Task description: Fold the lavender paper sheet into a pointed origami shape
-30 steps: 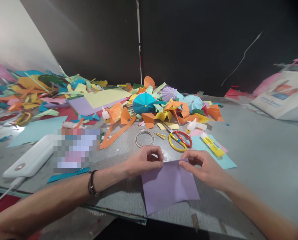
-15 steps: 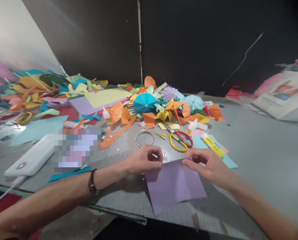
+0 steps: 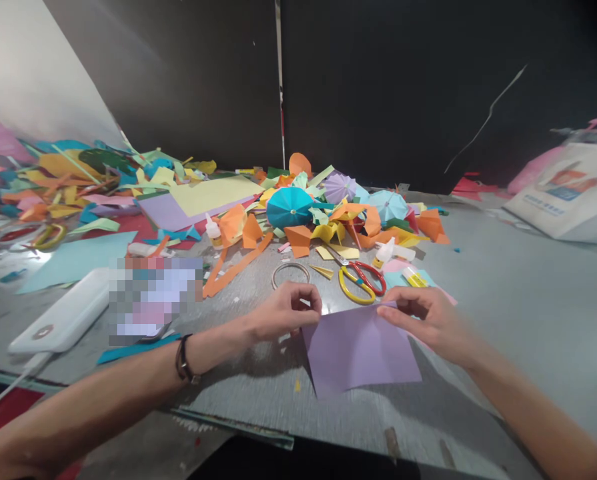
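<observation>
A purple sheet of paper (image 3: 361, 350) hangs tilted over the near part of the table, pinched along its far edge by both hands. My left hand (image 3: 291, 310) grips the far left corner between thumb and fingers. My right hand (image 3: 423, 320) pinches the far right corner. Just beyond the paper lie scissors (image 3: 358, 283) with one red and one yellow handle. A silver ring (image 3: 291, 270) and a small gold-coloured cone (image 3: 322, 271) rest beside them. A yellow glue stick (image 3: 414, 277) is partly hidden behind my right hand.
Folded paper umbrellas, such as a blue one (image 3: 291, 207), stand among heaped coloured scraps at the back. Small glue bottles (image 3: 384, 253) lie before them. On the left are a white power bank (image 3: 63, 313) and a blurred-out phone-like item (image 3: 158, 300). A white bag (image 3: 568, 193) stands far right.
Both hands have spread slightly apart and the purple paper has shifted a little away and to the right. My right hand now covers more of the glue stick.
</observation>
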`<state>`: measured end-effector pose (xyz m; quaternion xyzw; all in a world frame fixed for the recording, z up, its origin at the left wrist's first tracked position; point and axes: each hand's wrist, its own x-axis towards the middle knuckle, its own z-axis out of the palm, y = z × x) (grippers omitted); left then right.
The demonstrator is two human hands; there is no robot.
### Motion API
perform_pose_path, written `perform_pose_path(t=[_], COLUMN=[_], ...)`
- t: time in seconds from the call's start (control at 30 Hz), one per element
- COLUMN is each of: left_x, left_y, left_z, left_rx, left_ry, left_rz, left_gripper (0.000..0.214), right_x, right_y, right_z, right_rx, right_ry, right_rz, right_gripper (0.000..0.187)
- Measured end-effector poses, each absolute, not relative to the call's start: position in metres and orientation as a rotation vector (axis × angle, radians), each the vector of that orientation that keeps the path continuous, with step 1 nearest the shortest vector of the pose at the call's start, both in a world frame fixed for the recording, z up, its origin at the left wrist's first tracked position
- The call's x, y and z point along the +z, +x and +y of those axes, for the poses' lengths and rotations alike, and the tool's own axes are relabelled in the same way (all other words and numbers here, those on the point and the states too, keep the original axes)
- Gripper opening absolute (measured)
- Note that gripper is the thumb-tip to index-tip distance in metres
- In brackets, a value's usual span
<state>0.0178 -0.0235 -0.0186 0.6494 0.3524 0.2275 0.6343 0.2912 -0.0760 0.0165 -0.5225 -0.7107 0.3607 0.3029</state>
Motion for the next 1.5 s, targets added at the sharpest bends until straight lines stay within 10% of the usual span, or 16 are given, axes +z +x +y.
perform_pose_path(t=[1.5], left_x=[-0.014], left_y=[0.015], left_z=[-0.02], left_rx=[0.504], left_ry=[1.425], left_rz=[0.775], left_gripper=[0.013], right_x=[0.006], right_y=[0.314], right_z=[-0.068], right_rx=[1.062], right_ry=[-1.386], right_rz=[-1.686], right_gripper=[0.04])
